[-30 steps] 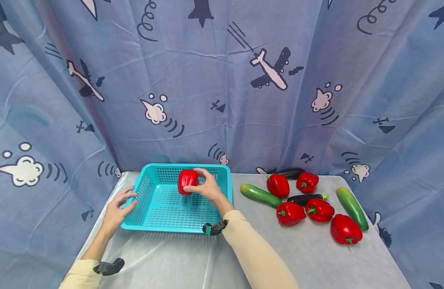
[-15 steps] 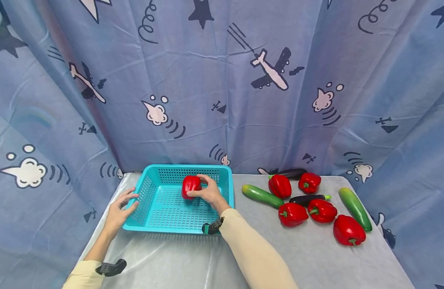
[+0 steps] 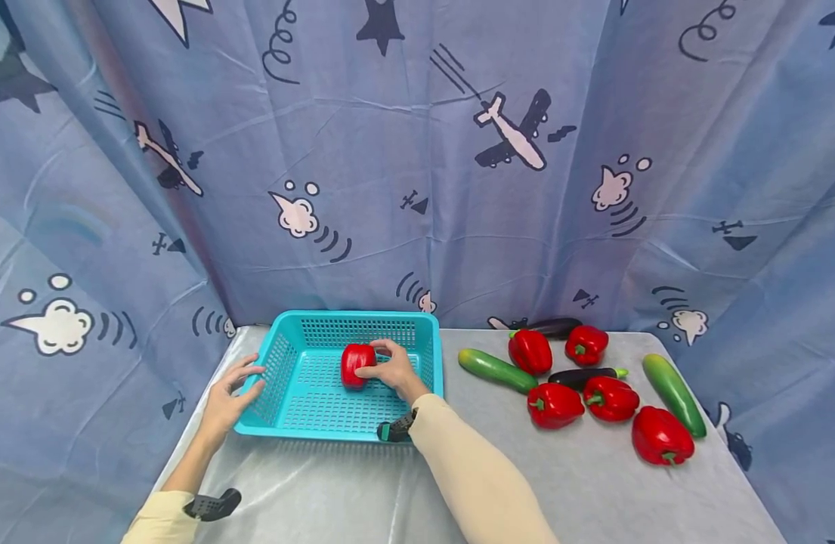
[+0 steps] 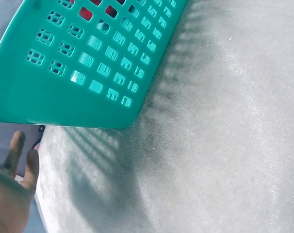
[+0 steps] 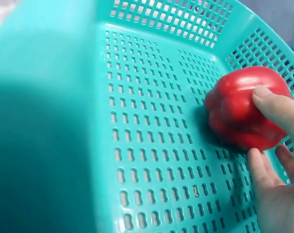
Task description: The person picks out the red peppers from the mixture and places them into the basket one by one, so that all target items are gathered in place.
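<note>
A person's right hand (image 3: 394, 370) gripped a red pepper (image 3: 353, 366) inside a basket (image 3: 308, 434); the relaxed left hand (image 3: 230, 394) hung beside its left edge.

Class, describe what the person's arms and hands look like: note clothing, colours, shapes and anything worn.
The left hand and right hand wear no gloves. The left sleeve and right sleeve are plain, pale cream-yellow. Near the left cuff is a curved black device; near the right cuff is a similar black band with a small green patch. No cables are visible.
</note>
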The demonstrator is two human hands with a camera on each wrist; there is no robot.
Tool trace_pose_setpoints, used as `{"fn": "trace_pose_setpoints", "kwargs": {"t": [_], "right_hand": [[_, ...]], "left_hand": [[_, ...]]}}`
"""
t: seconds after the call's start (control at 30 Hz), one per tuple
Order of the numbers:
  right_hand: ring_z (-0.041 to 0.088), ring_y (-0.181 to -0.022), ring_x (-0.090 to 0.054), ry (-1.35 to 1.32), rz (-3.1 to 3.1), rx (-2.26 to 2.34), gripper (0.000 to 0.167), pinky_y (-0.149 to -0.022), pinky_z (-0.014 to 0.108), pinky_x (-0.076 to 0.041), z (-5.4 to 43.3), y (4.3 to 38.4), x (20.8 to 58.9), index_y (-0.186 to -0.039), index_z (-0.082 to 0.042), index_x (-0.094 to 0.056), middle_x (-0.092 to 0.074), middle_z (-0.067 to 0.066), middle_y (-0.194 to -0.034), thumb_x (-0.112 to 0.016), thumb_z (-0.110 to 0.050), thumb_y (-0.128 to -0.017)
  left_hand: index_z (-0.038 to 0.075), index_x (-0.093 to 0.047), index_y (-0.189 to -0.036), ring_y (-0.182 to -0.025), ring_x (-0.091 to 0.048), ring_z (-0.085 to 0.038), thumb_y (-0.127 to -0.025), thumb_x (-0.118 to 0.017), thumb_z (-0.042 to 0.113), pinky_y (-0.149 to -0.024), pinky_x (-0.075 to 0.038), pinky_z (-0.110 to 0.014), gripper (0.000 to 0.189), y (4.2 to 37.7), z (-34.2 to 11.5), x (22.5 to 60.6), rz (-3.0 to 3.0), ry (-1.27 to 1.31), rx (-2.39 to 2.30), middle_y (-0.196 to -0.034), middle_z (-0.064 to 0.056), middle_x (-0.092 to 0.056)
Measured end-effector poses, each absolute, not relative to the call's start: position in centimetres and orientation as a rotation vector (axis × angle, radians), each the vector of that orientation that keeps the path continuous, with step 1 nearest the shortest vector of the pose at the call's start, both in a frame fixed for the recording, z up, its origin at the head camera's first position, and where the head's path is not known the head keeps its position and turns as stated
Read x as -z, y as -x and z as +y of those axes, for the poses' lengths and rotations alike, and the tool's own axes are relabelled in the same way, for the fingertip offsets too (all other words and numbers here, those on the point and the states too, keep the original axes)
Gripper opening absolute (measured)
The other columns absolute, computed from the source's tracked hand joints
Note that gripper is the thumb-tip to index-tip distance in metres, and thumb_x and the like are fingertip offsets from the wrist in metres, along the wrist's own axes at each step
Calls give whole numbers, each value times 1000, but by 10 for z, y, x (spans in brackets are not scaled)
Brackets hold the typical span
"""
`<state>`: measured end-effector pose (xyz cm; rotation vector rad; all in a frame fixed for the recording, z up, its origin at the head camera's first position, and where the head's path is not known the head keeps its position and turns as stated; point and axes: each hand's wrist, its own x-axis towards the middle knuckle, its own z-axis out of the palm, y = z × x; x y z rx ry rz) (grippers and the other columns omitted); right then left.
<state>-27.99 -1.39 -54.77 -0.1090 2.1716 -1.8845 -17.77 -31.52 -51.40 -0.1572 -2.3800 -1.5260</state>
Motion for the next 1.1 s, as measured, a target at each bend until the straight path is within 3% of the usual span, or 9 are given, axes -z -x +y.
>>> {"fn": "trace_pose_setpoints", "kwargs": {"t": [0.1,0.3,0.57,0.87,1.1], "right_hand": [[41,-122,-53,106,2175,1872,58,-87,47,-54,-15,280,549,-133,-6,-61,-53,22,-137,-86,-7,-81],[39,-120,-53,126,2190,1869,58,-85,47,-55,-16,277,546,-134,-4,-59,-55,23,-132,-85,-7,-82],[40,-116,-56,65,2105,1954,61,-84,44,-57,-18,276,545,-136,-1,-56,-54,25,-131,-84,-2,-82],[40,-115,-57,17,2176,1932,65,-84,43,-57,-22,280,543,-139,-2,-55,-55,25,-131,-86,-4,-81],[39,-117,-56,8,2221,1896,64,-85,44,-56,-26,285,544,-138,-3,-56,-55,24,-133,-87,-9,-82]], "left_hand": [[-16,-63,-118,-131,-40,-48,-92,-68,-9,-102,-33,-64,27,177,-314,512,-2387,166,1516,-142,-33,-47],[-15,-64,-119,-132,-41,-48,-93,-69,-8,-102,-37,-40,27,176,-314,510,-2407,153,1491,-143,-32,-48],[-16,-64,-118,-133,-40,-48,-92,-69,-9,-104,-31,-65,28,177,-315,512,-2388,152,1535,-144,-32,-47],[-15,-64,-119,-133,-39,-49,-92,-68,-10,-104,-31,-66,28,179,-316,518,-2379,152,1534,-143,-34,-46],[-9,-66,-122,-135,-41,-40,-93,-71,-3,-105,-33,-58,30,192,-332,542,-2413,116,1502,-147,-23,-48]]}}
